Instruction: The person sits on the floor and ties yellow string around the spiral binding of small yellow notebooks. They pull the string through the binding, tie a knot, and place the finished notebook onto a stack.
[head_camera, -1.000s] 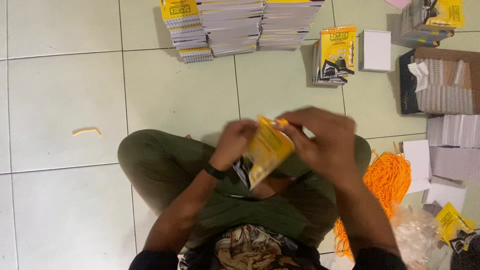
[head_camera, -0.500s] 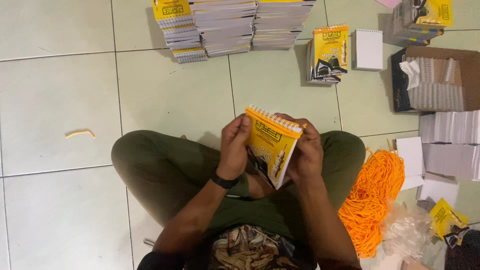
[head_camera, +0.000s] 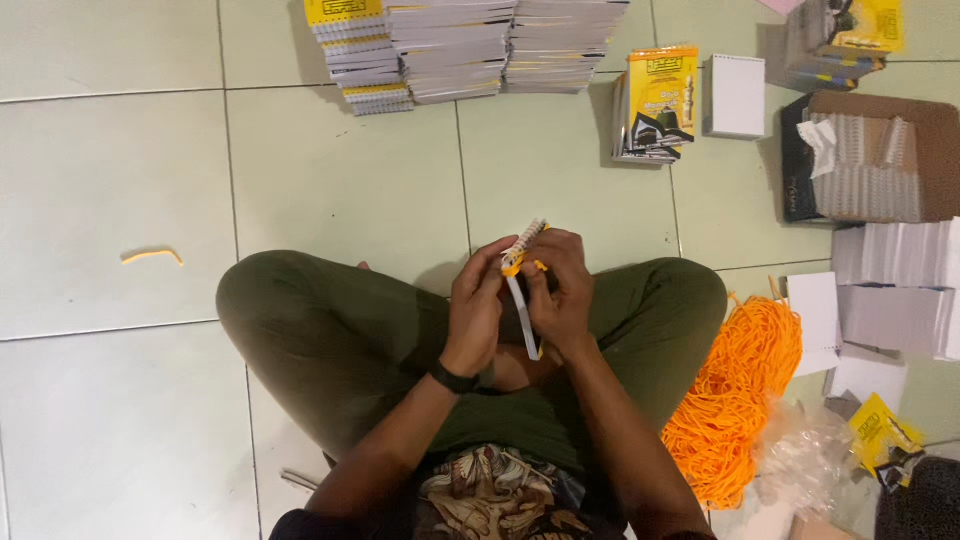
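Observation:
I sit cross-legged on a tiled floor. Both hands hold a small yellow spiral-bound booklet (head_camera: 522, 290) above my lap, turned edge-on so that only its thin side and wire spine show. My left hand (head_camera: 476, 305) grips it from the left, a black band on that wrist. My right hand (head_camera: 560, 295) grips it from the right, fingers near the spine at the top, where a bit of orange cord shows.
Stacks of booklets (head_camera: 455, 45) stand at the far edge. A yellow booklet pile (head_camera: 658, 100) and a white pad (head_camera: 737, 95) lie right of them. A cardboard box of wire spirals (head_camera: 875, 160), paper piles (head_camera: 900, 290) and an orange cord heap (head_camera: 740, 385) sit to my right.
The booklet has turned from showing its yellow cover to edge-on, and both hands have closed in around its spine. My head view has shifted slightly.

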